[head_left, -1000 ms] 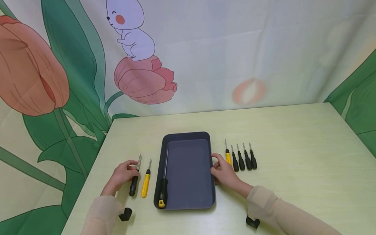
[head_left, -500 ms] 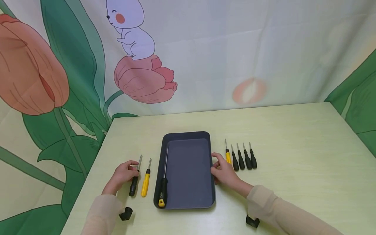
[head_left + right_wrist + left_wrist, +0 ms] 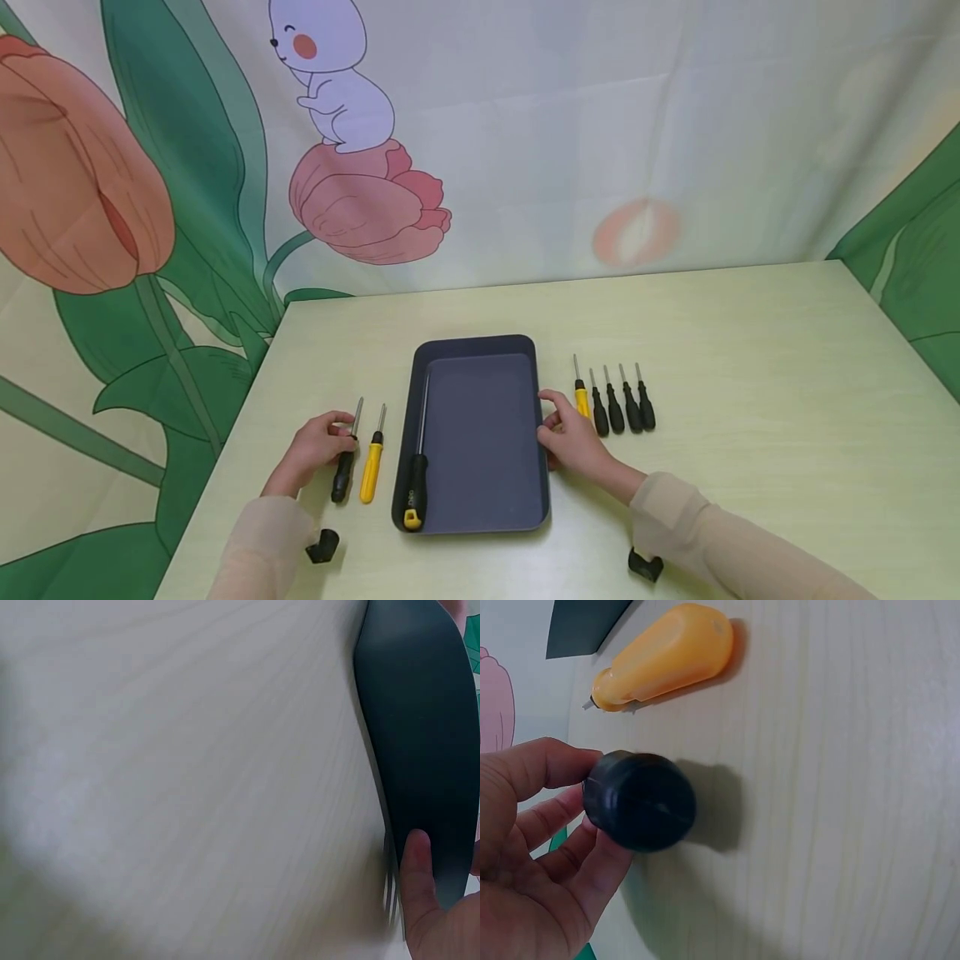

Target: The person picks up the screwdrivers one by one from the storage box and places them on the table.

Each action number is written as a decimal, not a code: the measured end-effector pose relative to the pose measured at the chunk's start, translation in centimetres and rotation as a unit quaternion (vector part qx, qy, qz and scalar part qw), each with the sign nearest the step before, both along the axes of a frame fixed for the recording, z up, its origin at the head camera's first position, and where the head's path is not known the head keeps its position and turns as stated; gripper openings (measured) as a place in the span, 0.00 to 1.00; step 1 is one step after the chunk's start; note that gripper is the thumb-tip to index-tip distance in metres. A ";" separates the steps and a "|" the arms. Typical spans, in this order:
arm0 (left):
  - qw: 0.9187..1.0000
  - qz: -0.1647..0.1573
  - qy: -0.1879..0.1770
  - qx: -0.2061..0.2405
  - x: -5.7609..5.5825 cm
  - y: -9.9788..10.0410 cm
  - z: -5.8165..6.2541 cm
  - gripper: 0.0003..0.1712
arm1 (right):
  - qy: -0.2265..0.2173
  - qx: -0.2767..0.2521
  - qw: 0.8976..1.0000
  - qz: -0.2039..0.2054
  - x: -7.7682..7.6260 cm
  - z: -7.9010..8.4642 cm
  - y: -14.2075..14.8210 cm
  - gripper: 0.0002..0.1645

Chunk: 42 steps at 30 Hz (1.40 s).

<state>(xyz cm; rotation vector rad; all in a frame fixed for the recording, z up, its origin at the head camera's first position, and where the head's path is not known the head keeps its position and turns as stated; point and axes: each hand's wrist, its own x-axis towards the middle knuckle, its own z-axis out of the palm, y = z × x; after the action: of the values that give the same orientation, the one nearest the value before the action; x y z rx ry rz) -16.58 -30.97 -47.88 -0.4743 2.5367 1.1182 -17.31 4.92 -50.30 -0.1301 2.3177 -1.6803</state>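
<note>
In the head view my left hand (image 3: 317,443) pinches a black-handled screwdriver (image 3: 342,477) near the top of its handle, the shank pointing away. The left wrist view shows that black screwdriver (image 3: 649,802) end-on between thumb and fingers, its shadow beside it on the table. A yellow-handled screwdriver (image 3: 371,473) lies just to its right. My right hand (image 3: 576,437) grips the right rim of a dark grey tray (image 3: 480,450); the right wrist view has the thumb (image 3: 417,862) against the tray's outer wall (image 3: 420,735). Inside the tray's left side lies a long black-and-yellow screwdriver (image 3: 417,492).
Right of the tray, a smaller yellow screwdriver (image 3: 581,396) and several black screwdrivers (image 3: 632,412) lie in a row on the pale wooden table (image 3: 765,400). A printed curtain (image 3: 525,150) hangs behind the table's far edge.
The black screwdriver in my left hand has shifted very slightly to the right, its tip a little lower in view. My right hand and the tray stay put.
</note>
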 end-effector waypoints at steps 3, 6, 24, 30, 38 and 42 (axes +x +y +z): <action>1.000 0.002 -0.001 0.000 -0.1 0.0 -0.1 0.25 | 0.000 -0.001 1.000 0.000 0.1 0.2 0.0 0.32; 1.000 0.004 -0.001 0.001 -0.2 0.0 -0.2 0.25 | -0.001 -0.005 1.000 -0.001 0.1 0.4 0.0 0.32; 1.000 0.011 0.009 0.002 0.0 0.0 -0.4 0.24 | -0.003 -0.006 1.000 0.000 0.1 0.3 0.0 0.32; 1.000 0.007 0.008 -0.002 0.2 0.1 -0.2 0.24 | -0.005 -0.007 1.000 -0.001 0.2 0.5 0.0 0.32; 1.000 0.007 0.009 -0.002 0.2 0.1 -0.1 0.25 | -0.005 -0.005 1.000 0.000 0.2 0.5 -0.1 0.32; 1.000 0.000 0.013 -0.015 0.1 0.1 0.1 0.25 | -0.005 -0.003 1.000 0.002 0.3 0.6 -0.1 0.32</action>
<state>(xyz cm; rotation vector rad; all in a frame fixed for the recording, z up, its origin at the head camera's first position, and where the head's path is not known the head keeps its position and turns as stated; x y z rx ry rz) -16.47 -30.85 -47.74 -0.4692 2.5783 1.0954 -17.06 4.86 -49.67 -0.1260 2.3045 -1.6825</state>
